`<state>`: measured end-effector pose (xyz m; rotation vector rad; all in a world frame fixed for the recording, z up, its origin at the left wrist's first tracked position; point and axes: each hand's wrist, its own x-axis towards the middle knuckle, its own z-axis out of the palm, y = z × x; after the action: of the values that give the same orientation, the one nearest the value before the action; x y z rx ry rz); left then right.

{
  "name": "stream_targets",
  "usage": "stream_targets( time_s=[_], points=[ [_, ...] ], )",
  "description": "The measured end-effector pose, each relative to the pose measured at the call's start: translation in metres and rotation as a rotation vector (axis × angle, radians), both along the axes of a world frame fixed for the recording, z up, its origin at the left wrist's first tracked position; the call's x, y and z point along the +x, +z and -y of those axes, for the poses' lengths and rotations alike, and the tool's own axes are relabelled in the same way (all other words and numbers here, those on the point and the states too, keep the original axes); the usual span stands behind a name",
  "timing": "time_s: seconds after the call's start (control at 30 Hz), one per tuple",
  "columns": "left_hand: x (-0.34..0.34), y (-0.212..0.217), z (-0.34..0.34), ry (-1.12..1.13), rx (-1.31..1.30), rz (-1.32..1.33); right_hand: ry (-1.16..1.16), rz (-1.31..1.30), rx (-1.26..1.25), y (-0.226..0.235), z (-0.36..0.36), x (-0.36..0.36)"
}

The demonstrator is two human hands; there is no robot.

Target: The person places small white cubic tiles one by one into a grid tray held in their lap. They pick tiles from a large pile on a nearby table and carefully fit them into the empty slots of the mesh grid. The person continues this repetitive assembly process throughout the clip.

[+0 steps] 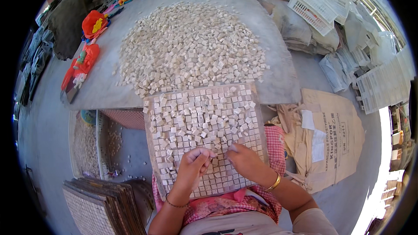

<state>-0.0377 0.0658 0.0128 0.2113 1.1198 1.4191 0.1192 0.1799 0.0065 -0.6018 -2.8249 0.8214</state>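
A gridded board [147,148] lies across my lap, its far edge against the table. Small pale stone cubes sit in its square cells, and loose stone cubes [198,119] are scattered over its far and middle part. My left hand [194,165] is closed just above the board, thumb and fingertips pinching a small stone cube [214,160]. Close beside it, my right hand [246,160] is closed with its fingers curled down toward the cells. Its fingertips are partly hidden, so what they hold cannot be made out.
A large heap of stone cubes [191,45] covers the grey table [278,74]. Orange bags [92,26] lie at its left edge. Below left stand a bin of cubes [85,148] and a stack of filled boards [93,209]. A brown sack [335,139] and white crates [311,6] are right.
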Motion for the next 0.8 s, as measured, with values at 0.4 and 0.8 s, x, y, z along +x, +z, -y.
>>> stream_targets(
  time_s=[0.4,0.8],
  points=[
    [0.026,0.010,0.001,0.047,-0.091,0.305,-0.009,-0.156,-0.282,0.055,0.006,0.002],
    [0.007,-0.009,0.010,0.019,0.211,0.852,0.064,0.017,0.005,0.014,0.006,0.009]
  ],
)
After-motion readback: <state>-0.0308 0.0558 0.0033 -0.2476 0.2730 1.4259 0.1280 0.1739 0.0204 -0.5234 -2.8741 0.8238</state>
